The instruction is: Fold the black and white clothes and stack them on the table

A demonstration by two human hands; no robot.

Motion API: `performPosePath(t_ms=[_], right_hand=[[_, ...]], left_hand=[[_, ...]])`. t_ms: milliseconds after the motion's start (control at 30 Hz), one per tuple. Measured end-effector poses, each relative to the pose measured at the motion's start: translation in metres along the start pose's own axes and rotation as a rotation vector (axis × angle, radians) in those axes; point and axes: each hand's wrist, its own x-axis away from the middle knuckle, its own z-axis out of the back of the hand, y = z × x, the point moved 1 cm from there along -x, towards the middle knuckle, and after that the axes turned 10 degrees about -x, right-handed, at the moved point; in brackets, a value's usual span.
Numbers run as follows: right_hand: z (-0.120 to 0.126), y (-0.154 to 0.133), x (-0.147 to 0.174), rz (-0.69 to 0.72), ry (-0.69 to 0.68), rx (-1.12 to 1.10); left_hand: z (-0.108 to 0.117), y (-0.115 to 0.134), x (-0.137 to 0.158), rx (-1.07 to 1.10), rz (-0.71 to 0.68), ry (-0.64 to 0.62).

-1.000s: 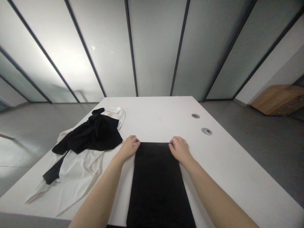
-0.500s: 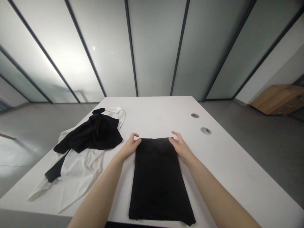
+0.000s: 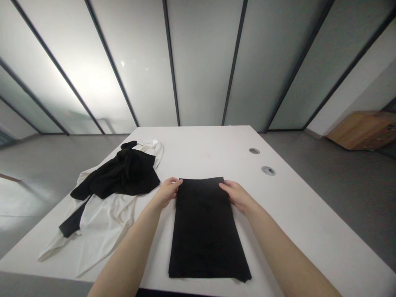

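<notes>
Close to the near edge of the worktop (image 3: 300, 239), a folded black cloth (image 3: 206, 235) is laid lengthwise. Its far left corner is pinched by the left hand (image 3: 168, 193) and its far right corner by the right hand (image 3: 239, 196), the fingers of both nearly closed. On the left, a white garment (image 3: 105, 222) is partly covered by a crumpled black garment (image 3: 130, 173). Farther off, on the right, two round grommets (image 3: 268, 170) are set in.
</notes>
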Motion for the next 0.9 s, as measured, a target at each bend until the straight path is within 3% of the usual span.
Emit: performPosePath(t_ms=[100, 200, 300, 367, 467, 533, 667, 733, 833, 900], right_hand=[[-0.001, -0.001, -0.002, 0.139, 0.027, -0.08], [0.002, 0.0, -0.002, 0.109, 0.089, -0.089], [0.004, 0.003, 0.0, -0.005, 0.066, 0.015], [0.004, 0.002, 0.001, 0.027, 0.038, 0.028], [0.001, -0.003, 0.002, 0.128, 0.058, -0.04], [0.001, -0.007, 0.004, 0.064, 0.073, -0.024], [0.006, -0.011, 0.012, -0.189, -0.03, 0.158], [0.008, -0.011, 0.012, -0.172, -0.065, 0.15], [0.008, -0.009, 0.007, -0.003, 0.022, 0.01], [0.008, -0.007, 0.003, 0.033, 0.102, -0.056]], left_hand=[[-0.001, 0.005, 0.0, 0.052, -0.109, 0.075], [0.0, 0.007, 0.002, 0.07, -0.117, 0.146], [0.0, 0.003, 0.004, -0.083, -0.043, 0.029], [-0.001, 0.001, 0.004, -0.146, -0.087, -0.043], [-0.002, 0.003, 0.002, -0.063, -0.192, 0.012], [-0.001, 0.006, 0.005, -0.034, -0.166, 0.006], [0.001, 0.01, 0.018, -0.228, -0.008, -0.383], [0.0, 0.012, 0.022, -0.266, -0.004, -0.48], [-0.005, 0.012, 0.02, -0.111, -0.054, -0.281], [-0.008, 0.009, 0.016, -0.004, -0.005, -0.139]])
